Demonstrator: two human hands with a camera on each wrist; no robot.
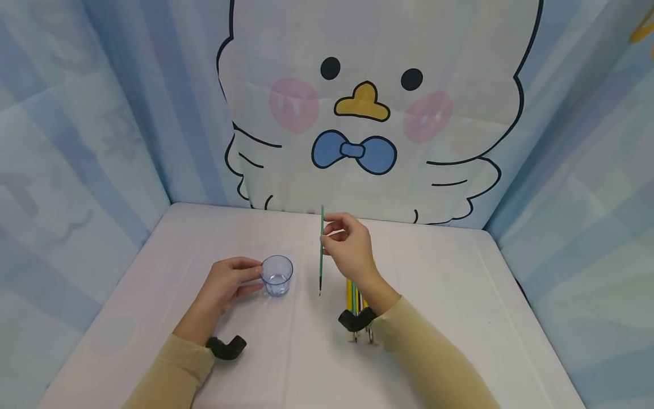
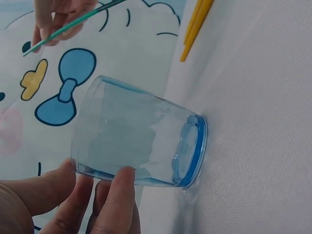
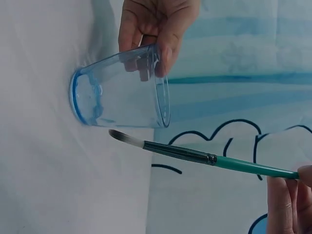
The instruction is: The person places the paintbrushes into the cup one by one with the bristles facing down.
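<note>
A clear bluish plastic cup stands upright on the white cloth. My left hand holds its left side, with the thumb at the rim and the fingers lower on the wall. A thin paintbrush with a green handle is pinched by my right hand, to the right of the cup. It hangs almost vertical with its bristles down. In the right wrist view the dark-tipped bristles are outside the cup, apart from its wall.
Yellow and other coloured sticks lie on the white-clothed table under my right wrist, partly hidden by it, with small metal rings near their lower end. A curtain printed with a cartoon bird stands behind the table.
</note>
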